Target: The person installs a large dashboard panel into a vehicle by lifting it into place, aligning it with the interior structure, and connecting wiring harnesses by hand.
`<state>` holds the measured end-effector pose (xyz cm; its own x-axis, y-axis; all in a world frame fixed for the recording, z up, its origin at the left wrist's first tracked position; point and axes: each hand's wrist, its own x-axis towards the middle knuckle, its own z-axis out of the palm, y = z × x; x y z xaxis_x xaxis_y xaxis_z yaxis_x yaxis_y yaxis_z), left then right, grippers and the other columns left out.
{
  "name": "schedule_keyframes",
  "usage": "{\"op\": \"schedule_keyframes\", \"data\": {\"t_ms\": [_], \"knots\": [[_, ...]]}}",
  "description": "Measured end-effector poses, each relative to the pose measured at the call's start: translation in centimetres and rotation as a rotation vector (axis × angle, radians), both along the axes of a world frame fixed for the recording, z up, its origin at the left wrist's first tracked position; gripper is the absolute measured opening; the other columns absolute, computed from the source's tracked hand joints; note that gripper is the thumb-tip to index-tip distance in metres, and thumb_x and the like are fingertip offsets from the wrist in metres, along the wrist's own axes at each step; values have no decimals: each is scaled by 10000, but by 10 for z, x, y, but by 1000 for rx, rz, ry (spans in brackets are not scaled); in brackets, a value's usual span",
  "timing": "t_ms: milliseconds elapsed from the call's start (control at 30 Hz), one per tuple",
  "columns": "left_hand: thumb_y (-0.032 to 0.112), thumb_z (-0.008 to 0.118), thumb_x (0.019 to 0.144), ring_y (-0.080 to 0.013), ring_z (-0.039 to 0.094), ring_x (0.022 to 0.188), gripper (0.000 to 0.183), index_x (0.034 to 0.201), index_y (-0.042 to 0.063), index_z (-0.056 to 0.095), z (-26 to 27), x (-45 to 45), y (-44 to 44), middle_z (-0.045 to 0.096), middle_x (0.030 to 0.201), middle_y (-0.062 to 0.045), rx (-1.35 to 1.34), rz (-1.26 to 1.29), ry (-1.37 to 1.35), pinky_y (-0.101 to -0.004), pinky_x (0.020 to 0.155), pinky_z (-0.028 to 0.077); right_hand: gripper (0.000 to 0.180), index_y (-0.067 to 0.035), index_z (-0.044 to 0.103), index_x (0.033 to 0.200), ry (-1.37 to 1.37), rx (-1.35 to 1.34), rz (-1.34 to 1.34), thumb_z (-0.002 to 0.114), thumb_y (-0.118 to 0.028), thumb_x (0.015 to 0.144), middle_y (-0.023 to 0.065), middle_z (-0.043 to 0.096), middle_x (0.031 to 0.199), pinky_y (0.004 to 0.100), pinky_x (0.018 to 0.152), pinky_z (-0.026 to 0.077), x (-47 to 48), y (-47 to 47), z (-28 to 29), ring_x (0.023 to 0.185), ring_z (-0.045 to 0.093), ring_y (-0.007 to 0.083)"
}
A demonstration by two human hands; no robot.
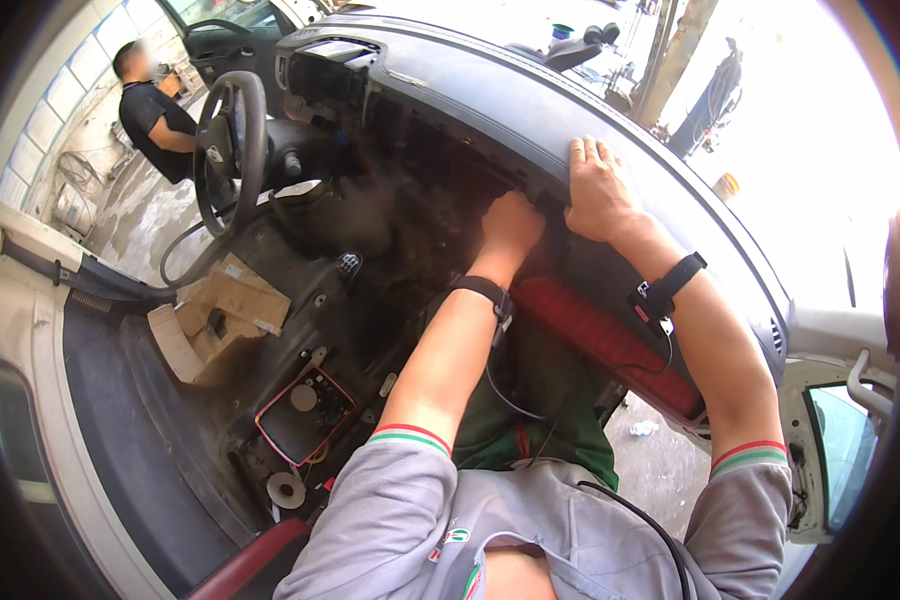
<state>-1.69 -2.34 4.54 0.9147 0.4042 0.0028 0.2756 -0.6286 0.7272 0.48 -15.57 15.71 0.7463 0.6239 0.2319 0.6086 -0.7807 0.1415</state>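
I am inside a vehicle cabin, facing a dark dashboard that has its centre panels removed. On the padded dashboard top my right hand lies flat, palm down, holding nothing. Just left of it, my left hand is curled at the lower edge of the dashboard, beside the dark centre opening. Its fingertips are hidden, so I cannot tell whether it grips anything. Below my hands runs a red slatted panel. Both wrists carry black straps with small devices and thin cables.
A steering wheel stands at the left, with a person beyond it. The bare floor bears cardboard, a gear lever, a pink-edged tray with small parts, and a tape roll. An open door is at right.
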Motion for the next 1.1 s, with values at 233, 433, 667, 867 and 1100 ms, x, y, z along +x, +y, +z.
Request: {"op": "schedule_keyframes", "data": {"t_ms": [233, 433, 667, 867, 1100], "knots": [[379, 648, 898, -411, 698, 1034, 384, 1013, 26, 747, -2, 1, 6, 733, 1052, -237, 1, -84, 6, -490, 912, 554, 821, 120, 352, 1482, 54, -34, -108, 671, -101, 759, 323, 383, 1547, 489, 1214, 309, 0, 3, -6, 1473, 354, 436], [513, 652, 886, -406, 698, 1025, 477, 1044, 80, 773, 4, -8, -1, 745, 1046, -200, 9, -68, -47, -486, 884, 559, 819, 129, 366, 1465, 35, -37, -84, 683, -97, 744, 331, 402, 1522, 486, 1204, 318, -3, 0, -7, 1449, 379, 440], [518, 624, 895, -454, 695, 971, 502, 1061, 62, 754, 10, -7, 0, 740, 992, -233, 28, -89, -81, -534, 858, 553, 861, 139, 409, 1407, -41, -67, 20, 759, -288, 745, 319, 456, 1443, 480, 1147, 381, 4, -9, -2, 1383, 426, 438], [430, 689, 877, -456, 692, 934, 398, 981, 50, 743, -19, 5, 12, 732, 920, -237, 157, -43, -17, -548, 823, 549, 894, 71, 496, 1444, 602, -15, 125, 529, -685, 967, 290, 533, 1454, 436, 1127, 434, 104, -22, 79, 1349, 532, 384], [254, 698, 837, -484, 674, 789, 255, 804, 4, 658, -44, -3, 9, 697, 807, -257, 173, -84, -195, -539, 694, 557, 842, 72, 633, 1238, 435, 96, -203, 437, -709, 990, 307, 631, 1285, 492, 931, 522, 297, -64, 10, 1139, 645, 424]]}}
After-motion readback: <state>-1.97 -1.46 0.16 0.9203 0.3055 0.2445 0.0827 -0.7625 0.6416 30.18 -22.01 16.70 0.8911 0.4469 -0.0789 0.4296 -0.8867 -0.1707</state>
